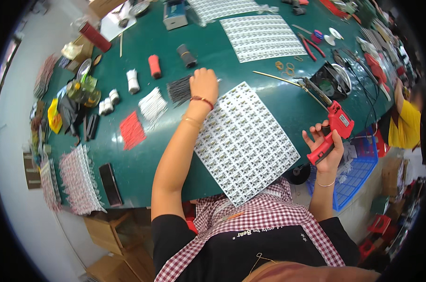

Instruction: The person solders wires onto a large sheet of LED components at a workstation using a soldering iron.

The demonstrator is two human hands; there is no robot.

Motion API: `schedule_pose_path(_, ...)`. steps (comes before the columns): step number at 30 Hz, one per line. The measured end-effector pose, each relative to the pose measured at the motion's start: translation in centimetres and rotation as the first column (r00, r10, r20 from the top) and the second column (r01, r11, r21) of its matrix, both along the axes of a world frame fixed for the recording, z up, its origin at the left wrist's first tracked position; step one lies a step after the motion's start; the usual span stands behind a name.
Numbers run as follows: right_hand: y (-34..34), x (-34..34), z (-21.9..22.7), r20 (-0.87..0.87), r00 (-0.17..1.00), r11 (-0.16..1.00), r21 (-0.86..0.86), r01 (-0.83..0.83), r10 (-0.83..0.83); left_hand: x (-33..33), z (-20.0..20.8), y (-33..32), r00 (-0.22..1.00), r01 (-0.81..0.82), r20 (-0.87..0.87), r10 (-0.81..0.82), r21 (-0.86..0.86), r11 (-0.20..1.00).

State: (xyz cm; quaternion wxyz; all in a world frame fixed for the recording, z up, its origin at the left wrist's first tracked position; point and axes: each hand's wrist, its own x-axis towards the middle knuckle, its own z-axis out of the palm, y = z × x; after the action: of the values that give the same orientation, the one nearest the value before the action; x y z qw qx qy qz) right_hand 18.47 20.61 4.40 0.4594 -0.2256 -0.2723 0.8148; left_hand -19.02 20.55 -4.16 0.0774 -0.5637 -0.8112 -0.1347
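My left hand (205,86) is curled over a small pile of short black wires (178,90), its fingertips partly hidden behind the knuckles. Wire ends poke out beside it. My right hand (326,149) holds a red soldering gun (340,121) by its handle, with the long tip aimed up and left, above the table. Between my arms lies a white sheet of small circuit boards (246,143), tilted, its near corner reaching over my checked apron. Left of the black pile are a pile of white wires (153,107) and a pile of red wires (132,130).
Bundles of red wire (154,66), white wire (132,81) and dark wire (186,56) stand farther back. Another board sheet (263,37) lies beyond. Red-handled pliers (309,47) and a phone (110,184) rest on the green table (142,181). A blue crate (358,181) stands below right.
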Motion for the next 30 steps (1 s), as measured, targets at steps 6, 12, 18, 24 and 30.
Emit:
schedule_pose_path(6,0.6,3.0,0.1,0.007,0.998,0.994,0.088,0.068,-0.069,0.3,0.3,-1.1,0.99,0.062,0.128,-0.062,0.003,0.998)
schedule_pose_path(12,3.3,6.5,1.8,-0.127,0.971,0.962,0.162,0.221,-0.202,-0.2,2.2,-1.4,0.993,0.084,0.083,-0.085,0.022,0.996)
schedule_pose_path(18,9.7,15.6,2.2,-0.035,0.923,0.902,0.201,0.382,-0.383,-12.9,6.0,-3.2,0.915,-0.35,-0.108,0.388,0.268,0.898)
schedule_pose_path(24,20.5,20.7,-2.7,0.043,0.919,0.917,-0.063,0.395,-0.393,-29.4,2.5,-11.5,0.614,-0.788,-0.155,0.774,-0.072,0.611)
schedule_pose_path(30,30.2,19.6,-5.3,0.124,0.923,0.915,-0.136,0.379,-0.364,-30.4,0.6,-13.9,0.8,-0.555,0.005,0.6,-0.374,0.743)
